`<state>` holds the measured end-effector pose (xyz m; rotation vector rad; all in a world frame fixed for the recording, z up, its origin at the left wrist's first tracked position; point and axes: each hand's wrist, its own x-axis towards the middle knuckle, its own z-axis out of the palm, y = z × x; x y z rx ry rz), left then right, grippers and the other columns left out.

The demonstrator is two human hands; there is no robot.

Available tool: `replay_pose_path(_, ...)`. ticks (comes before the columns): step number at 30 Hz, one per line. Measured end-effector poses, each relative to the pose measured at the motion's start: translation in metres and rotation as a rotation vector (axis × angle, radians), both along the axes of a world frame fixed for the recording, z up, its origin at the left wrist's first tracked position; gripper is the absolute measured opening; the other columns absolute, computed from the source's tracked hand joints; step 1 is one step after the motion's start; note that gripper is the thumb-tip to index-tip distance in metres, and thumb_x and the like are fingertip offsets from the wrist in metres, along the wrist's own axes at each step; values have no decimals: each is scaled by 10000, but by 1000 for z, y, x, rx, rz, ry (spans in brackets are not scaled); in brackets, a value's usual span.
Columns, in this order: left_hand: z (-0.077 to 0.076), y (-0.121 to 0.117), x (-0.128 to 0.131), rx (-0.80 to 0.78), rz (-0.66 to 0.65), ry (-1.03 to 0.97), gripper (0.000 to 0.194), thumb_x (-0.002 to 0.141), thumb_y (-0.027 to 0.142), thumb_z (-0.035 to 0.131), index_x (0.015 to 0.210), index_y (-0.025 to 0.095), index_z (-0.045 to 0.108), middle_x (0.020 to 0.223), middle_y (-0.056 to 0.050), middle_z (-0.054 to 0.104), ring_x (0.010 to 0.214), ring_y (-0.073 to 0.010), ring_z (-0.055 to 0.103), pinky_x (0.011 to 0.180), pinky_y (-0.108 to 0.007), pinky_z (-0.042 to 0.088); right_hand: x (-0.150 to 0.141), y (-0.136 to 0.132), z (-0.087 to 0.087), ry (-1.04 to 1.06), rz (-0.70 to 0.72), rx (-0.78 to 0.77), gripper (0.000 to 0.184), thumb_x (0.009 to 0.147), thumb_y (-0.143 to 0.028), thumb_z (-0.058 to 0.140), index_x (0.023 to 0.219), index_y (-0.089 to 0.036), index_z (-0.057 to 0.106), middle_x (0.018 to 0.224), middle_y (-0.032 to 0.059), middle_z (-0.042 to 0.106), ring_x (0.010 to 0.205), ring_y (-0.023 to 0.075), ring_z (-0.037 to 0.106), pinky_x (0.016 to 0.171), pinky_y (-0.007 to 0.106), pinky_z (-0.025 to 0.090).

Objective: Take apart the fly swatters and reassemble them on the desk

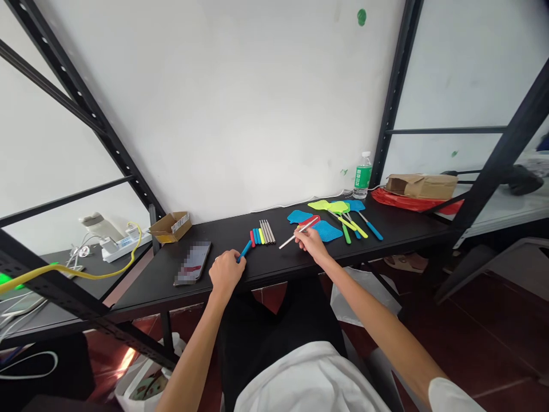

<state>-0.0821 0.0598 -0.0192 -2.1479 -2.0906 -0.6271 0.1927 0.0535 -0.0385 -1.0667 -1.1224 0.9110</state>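
Bench (231,229): matt black, smooth
Rods (266,232): shiny metal
Box (171,226), bench's left end: plain cardboard
Bottle (362,176), back edge: clear plastic

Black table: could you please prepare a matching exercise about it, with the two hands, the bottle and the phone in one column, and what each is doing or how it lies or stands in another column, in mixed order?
Column 1
1. Left hand
2. Right hand
3. Bottle
4. Phone

Column 2
A. Holding a thin silvery rod
B. Lying flat on the black table
C. Holding a short blue handle
D. Standing upright near the wall

Right pairs: 1-C, 2-A, 3-D, 4-B
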Motion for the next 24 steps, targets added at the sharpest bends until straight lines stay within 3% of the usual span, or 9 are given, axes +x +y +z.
replay_pose_path(4,-9,-16,-14,76,-31,-51,204,872,376,539,964,263,682,938,-42,700,865,-253,647,609,-297,422,1,1,0,37,0,-39,260,796,-432,619,863,-181,640,718,33,676,496,96,510,416,203,328)
replay_pose_path(8,-14,-23,-16,105,-153,-132,167,894,337,546,998,274,661,999,-23,688,894,-212,636,629,-275,420,2,2,1,123,33,-47,355,828,-498,571,891,-167,684,779,78,728,508,106,554,418,202,339)
replay_pose_path(16,-19,-27,-10,126,-356,-180,88,894,279,573,954,254,633,961,4,687,833,-176,613,750,-290,455,-10,-2,0,223,160,-1,428,792,-569,647,839,-152,732,686,63,693,512,108,539,442,221,349)
replay_pose_path(24,-22,-32,-6,153,-365,-152,140,922,305,539,1007,278,646,1000,2,694,887,-191,622,741,-290,455,-10,-2,-4,185,174,20,440,784,-584,654,842,-156,738,705,74,702,512,114,536,454,236,351)
